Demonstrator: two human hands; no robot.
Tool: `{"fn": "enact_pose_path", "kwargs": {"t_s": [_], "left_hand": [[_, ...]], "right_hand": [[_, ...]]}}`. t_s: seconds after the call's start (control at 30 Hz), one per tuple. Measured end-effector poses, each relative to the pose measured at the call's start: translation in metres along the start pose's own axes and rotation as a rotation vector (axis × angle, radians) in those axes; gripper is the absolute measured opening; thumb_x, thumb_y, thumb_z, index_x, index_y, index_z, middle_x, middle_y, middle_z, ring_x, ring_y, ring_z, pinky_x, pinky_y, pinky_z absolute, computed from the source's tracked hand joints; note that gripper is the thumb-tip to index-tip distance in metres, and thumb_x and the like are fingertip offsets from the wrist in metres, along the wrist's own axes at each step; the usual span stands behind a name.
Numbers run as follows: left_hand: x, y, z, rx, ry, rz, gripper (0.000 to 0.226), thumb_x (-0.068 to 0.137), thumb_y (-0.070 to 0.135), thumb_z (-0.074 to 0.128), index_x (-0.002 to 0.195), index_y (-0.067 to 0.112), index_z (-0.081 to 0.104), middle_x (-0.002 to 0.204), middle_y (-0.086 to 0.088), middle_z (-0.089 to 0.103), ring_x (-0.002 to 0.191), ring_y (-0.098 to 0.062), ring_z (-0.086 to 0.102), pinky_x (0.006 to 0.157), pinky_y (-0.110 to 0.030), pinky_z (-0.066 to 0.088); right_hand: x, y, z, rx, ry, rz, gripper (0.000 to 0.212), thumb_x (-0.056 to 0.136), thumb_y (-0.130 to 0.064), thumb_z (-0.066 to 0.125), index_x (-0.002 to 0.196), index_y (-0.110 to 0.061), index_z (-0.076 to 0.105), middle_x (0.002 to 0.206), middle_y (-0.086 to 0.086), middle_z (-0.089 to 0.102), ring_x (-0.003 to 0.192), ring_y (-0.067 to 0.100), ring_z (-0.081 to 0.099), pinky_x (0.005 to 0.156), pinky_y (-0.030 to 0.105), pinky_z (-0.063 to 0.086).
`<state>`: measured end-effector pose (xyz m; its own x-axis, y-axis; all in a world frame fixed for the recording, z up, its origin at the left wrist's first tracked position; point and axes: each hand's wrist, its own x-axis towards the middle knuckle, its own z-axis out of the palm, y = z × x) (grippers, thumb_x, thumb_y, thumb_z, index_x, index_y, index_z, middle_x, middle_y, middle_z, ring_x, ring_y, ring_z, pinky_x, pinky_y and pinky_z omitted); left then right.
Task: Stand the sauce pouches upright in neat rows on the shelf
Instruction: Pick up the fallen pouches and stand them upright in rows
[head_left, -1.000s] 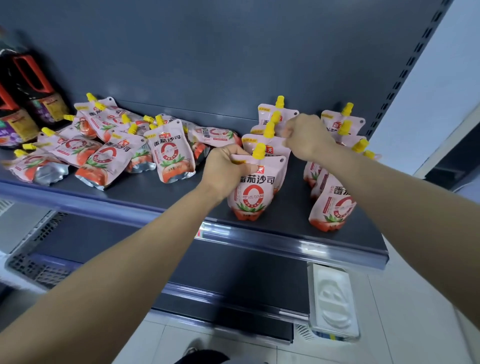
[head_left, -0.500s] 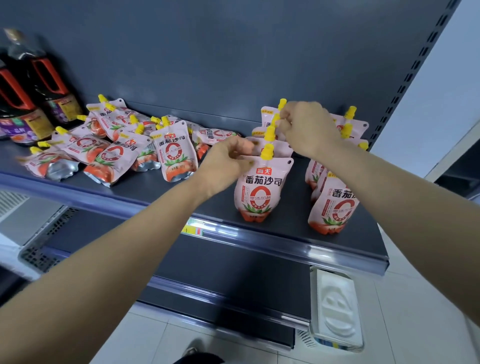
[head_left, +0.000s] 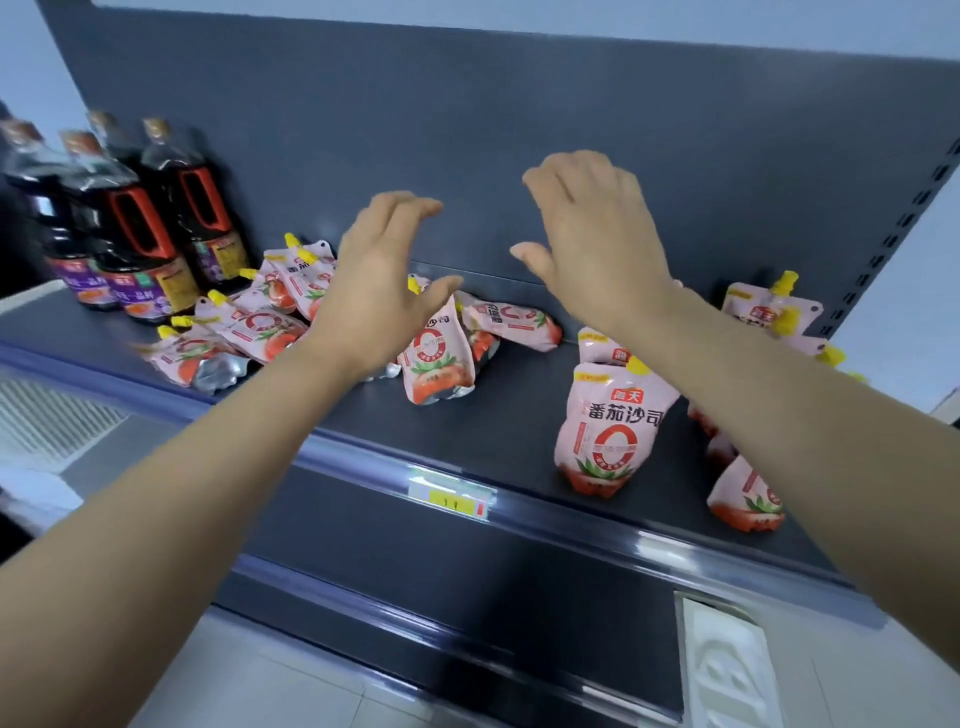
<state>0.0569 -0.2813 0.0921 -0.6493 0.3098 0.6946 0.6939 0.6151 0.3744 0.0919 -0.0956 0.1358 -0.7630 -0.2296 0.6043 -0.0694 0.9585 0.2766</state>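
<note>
Both hands lifted off pouches: left hand (head_left: 382, 291), right hand (head_left: 597, 234) spread, empty; front pouch (head_left: 610, 431) upright, spout up.

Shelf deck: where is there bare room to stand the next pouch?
The bare strip of shelf lies between the leaning pouch and the front upright pouch, running back to the rear panel. The left is crowded with the toppled pouch pile against the soy sauce bottles. Both hands, left and right, hover open.

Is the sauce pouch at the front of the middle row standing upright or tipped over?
Upright. The front pouch rests on its red base on the shelf, label facing forward, yellow cap on top. Neither hand touches it.
</note>
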Motion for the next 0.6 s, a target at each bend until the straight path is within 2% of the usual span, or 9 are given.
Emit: {"fn": "enact_pose_path", "kwargs": {"t_s": [0.13, 0.27, 0.5, 0.6], "left_hand": [[0.003, -0.041, -0.022, 0.050, -0.012, 0.034, 0.060, 0.077, 0.024, 0.071, 0.129, 0.008, 0.046, 0.133, -0.014, 0.045, 0.124, -0.028, 0.042, 0.106, -0.032, 0.027], [0.009, -0.078, -0.030, 0.056, -0.057, 0.084, 0.060, 0.078, 0.027, 0.071, 0.129, 0.007, 0.046, 0.133, -0.014, 0.045, 0.125, -0.029, 0.042, 0.107, -0.034, 0.027], [0.012, -0.121, -0.018, -0.013, -0.197, 0.145, 0.062, 0.079, 0.028, 0.069, 0.132, 0.008, 0.043, 0.136, -0.013, 0.042, 0.128, -0.028, 0.038, 0.110, -0.039, 0.028], [0.012, -0.134, -0.005, -0.038, -0.245, 0.149, 0.063, 0.080, 0.030, 0.069, 0.133, 0.010, 0.042, 0.137, -0.010, 0.041, 0.129, -0.026, 0.036, 0.108, -0.033, 0.024]], "right_hand": [[0.022, -0.033, 0.010, -0.022, -0.038, 0.015, 0.050, 0.088, -0.031, 0.061, 0.129, -0.005, 0.046, 0.134, 0.011, 0.048, 0.126, 0.031, 0.041, 0.102, 0.039, 0.032], [0.038, -0.061, 0.027, -0.051, -0.102, 0.065, 0.052, 0.088, -0.029, 0.061, 0.131, -0.004, 0.045, 0.136, 0.012, 0.046, 0.129, 0.031, 0.039, 0.104, 0.040, 0.030], [0.044, -0.090, 0.051, -0.101, -0.205, 0.188, 0.052, 0.087, -0.026, 0.062, 0.130, -0.003, 0.045, 0.138, 0.015, 0.045, 0.131, 0.033, 0.038, 0.107, 0.043, 0.028], [0.042, -0.095, 0.059, -0.114, -0.232, 0.222, 0.053, 0.086, -0.024, 0.062, 0.131, -0.003, 0.044, 0.140, 0.015, 0.044, 0.133, 0.034, 0.037, 0.108, 0.043, 0.027]]}}
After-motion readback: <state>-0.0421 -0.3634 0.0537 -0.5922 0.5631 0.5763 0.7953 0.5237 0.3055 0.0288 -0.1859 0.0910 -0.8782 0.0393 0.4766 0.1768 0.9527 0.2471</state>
